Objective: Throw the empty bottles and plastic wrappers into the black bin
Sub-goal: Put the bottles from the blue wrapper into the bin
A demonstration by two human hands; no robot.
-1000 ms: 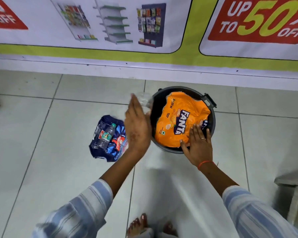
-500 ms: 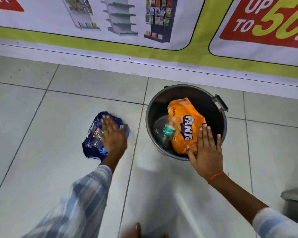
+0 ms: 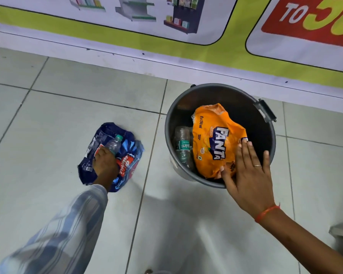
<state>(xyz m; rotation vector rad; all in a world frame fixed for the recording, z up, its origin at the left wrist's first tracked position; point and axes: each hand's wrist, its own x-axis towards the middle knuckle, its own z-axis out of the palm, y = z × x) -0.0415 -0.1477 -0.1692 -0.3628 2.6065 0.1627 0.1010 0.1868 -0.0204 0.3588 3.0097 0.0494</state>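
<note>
Two wrappers in view, one in the bin, one on the floor. Black bin stands on the tiled floor close to the wall, just below a green and white banner; its handle sits on the far right of the rim. Orange wrapper lies inside the bin, leaning up toward the near rim. My right hand is flat and spread, fingers together at the top, palm over the near rim, fingertips resting on the orange wrapper's lower right edge; ring on one finger, orange thread at the wrist. Clear bottle with a green label lies inside the bin, just left of the orange wrapper and touching it. Blue wrapper lies crumpled on the floor, left of the bin and apart from it. Small bottle with a green cap rests on top of the blue wrapper. My left hand is down on the blue wrapper, fingers curled around the lower part of the small bottle; cannot tell whether the wrapper is caught in the grip too. Striped sleeve blurred on the left arm.
</note>
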